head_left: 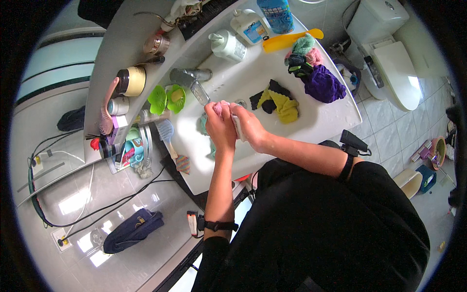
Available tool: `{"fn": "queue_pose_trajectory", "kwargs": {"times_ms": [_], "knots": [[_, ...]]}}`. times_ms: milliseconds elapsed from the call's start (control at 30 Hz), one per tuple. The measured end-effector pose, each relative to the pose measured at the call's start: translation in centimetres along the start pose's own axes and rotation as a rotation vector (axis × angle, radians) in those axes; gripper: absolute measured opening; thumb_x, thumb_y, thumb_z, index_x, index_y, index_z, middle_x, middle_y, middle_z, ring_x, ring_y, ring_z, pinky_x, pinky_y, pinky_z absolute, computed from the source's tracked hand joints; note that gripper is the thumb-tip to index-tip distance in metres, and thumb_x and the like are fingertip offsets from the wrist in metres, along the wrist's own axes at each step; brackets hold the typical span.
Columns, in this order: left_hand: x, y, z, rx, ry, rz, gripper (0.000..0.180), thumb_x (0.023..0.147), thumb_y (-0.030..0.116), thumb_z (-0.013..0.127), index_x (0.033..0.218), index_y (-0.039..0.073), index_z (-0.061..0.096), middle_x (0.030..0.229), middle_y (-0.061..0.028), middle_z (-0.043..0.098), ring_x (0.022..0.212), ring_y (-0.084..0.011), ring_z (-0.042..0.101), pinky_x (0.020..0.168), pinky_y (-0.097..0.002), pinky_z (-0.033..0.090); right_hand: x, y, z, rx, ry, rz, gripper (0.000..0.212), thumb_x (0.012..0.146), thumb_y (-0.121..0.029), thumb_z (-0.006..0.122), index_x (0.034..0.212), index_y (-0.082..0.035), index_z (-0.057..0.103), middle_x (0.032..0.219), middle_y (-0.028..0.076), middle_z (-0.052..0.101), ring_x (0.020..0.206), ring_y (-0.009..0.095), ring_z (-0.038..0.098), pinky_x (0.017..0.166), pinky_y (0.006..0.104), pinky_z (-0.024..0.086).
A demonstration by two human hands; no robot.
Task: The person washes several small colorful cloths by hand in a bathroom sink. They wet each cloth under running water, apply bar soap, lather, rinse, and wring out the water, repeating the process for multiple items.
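Observation:
Over the white sink [335,114], just in front of the metal faucet [198,91], my two hands are pressed together. My left hand [221,128] is closed round a bunched pink and white cloth [218,109]. Against it, my right hand [250,128] is closed on the same bundle, whose pale edge shows between the palms. Fingers hide most of it, so its exact kind is unclear. Beside my left hand, pale green cloth [203,124] lies in the basin. A yellow and black cloth [284,108] lies to the right of the drain.
On the right rim sit a purple cloth [323,83] and pink and green bunched cloths [304,45]. Bottles [228,46] and a yellow scraper-like piece [292,40] line the back. A green flower-shaped dish [176,98] and a brush [166,131] are at left.

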State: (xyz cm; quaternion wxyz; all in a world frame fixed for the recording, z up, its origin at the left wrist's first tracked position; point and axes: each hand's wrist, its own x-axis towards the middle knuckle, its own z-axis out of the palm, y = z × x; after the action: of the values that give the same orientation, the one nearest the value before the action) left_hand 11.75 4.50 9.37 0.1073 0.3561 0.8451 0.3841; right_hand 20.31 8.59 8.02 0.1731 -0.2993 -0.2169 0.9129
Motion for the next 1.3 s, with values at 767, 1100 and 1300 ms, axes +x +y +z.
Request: {"fn": "queue_pose_trajectory", "kwargs": {"times_ms": [767, 1100, 1300], "knots": [[2.8, -1.0, -3.0, -1.107, 0.136, -0.306, 0.035, 0.101, 0.038, 0.051, 0.117, 0.008, 0.048, 0.104, -0.007, 0.058, 0.101, -0.0221, 0.061, 0.087, -0.0418, 0.052, 1.0, 0.6, -0.8, 0.304, -0.024, 0.128, 0.059, 0.09, -0.059, 0.051, 0.131, -0.017, 0.048, 0.108, 0.005, 0.06, 0.098, 0.02, 0.059, 0.088, 0.0398, 0.046], [-0.9, -2.0, -2.2, -0.289, 0.192, 0.066, 0.024, 0.088, 0.011, 0.068, 0.086, 0.005, 0.045, 0.085, -0.003, 0.053, 0.08, -0.0121, 0.05, 0.073, -0.0271, 0.045, 0.0, -1.4, -0.6, 0.392, -0.012, 0.122, 0.061, 0.087, -0.061, 0.055, 0.128, -0.016, 0.052, 0.119, 0.002, 0.061, 0.108, 0.02, 0.058, 0.097, 0.0427, 0.042], [-1.3, -1.2, -2.3, -0.65, 0.07, 0.027, 0.032, 0.083, 0.0, 0.056, 0.115, -0.001, 0.053, 0.12, -0.0134, 0.056, 0.11, -0.0214, 0.055, 0.098, -0.0328, 0.043, -0.1, -1.5, -0.3, 0.405, -0.015, 0.128, 0.052, 0.087, -0.059, 0.056, 0.119, -0.018, 0.052, 0.11, 0.003, 0.06, 0.099, 0.02, 0.06, 0.086, 0.0412, 0.046]]}}
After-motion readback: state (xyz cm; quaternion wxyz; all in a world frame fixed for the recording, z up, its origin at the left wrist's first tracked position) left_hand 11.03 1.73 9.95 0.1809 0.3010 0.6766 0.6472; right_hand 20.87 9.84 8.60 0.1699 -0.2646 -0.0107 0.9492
